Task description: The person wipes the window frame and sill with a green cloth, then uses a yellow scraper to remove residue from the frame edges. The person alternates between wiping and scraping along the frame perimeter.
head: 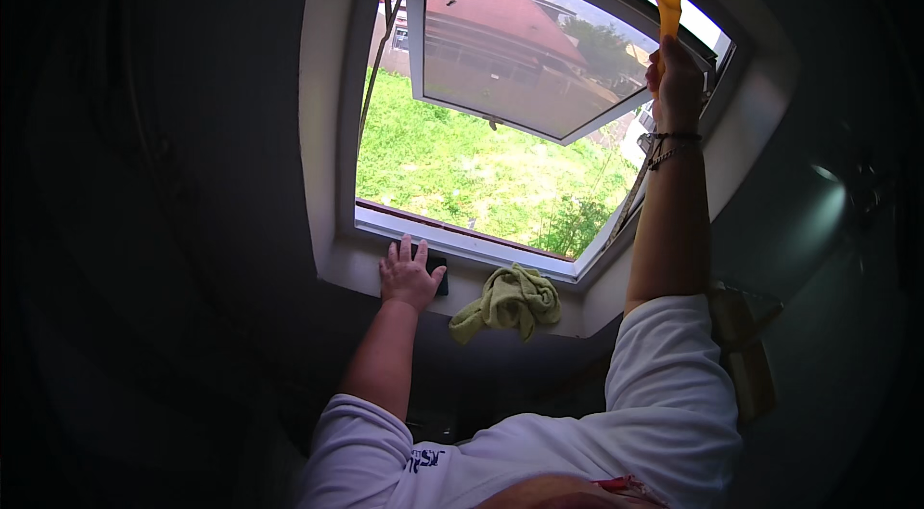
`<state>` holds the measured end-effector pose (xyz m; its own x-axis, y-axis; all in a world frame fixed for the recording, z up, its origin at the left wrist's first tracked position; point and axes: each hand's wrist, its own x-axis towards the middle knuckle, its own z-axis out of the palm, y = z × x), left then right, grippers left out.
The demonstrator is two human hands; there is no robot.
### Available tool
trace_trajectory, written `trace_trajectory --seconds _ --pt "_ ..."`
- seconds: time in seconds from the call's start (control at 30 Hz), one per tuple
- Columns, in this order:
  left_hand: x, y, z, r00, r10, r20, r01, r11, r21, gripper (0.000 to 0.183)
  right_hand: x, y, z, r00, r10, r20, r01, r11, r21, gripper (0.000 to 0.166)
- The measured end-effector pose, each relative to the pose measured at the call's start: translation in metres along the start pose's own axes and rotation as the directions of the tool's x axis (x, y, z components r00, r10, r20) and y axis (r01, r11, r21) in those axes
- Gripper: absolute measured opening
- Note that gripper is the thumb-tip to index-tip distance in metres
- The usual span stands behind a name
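Note:
My right hand [677, 79] is raised to the upper right corner of a window and grips an orange flat-bladed tool [665, 4], perhaps a scraper or squeegee. The tool's wide end meets the top of the window frame [722, 61]. Lower down, my left hand [408, 274] lies with fingers spread on the white sill [346, 260], holding nothing. Partly hidden by that hand is a dark pad [439, 276]. A crumpled green cloth [516, 300] sits on the sill to the right, its end hanging over the edge.
The hinged glass sash [534, 47] is tilted outward, with a small catch [494, 124] on its lower rail. Metal stays [379, 61] flank the opening. Outside are grass [455, 162] and a red-roofed house. On the right, a light patch [823, 209] shows on the dark wall.

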<state>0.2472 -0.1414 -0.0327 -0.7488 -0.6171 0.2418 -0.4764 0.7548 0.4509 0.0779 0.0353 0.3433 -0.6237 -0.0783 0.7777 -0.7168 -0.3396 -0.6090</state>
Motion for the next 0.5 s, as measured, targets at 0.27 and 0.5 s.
trace_trajectory --seconds 0.27,0.5 --pt "0.001 -0.001 0.0 1.0 0.0 -0.008 0.0 1.0 0.009 0.064 -0.004 -0.005 0.002 1.0 0.001 -0.011 -0.001 0.999 -0.051 0.023" --pt "0.0 -0.001 0.0 1.0 0.007 -0.019 -0.007 1.0 0.011 0.064 -0.003 -0.012 -0.002 0.999 0.013 -0.033 -0.016 0.995 -0.098 0.023"
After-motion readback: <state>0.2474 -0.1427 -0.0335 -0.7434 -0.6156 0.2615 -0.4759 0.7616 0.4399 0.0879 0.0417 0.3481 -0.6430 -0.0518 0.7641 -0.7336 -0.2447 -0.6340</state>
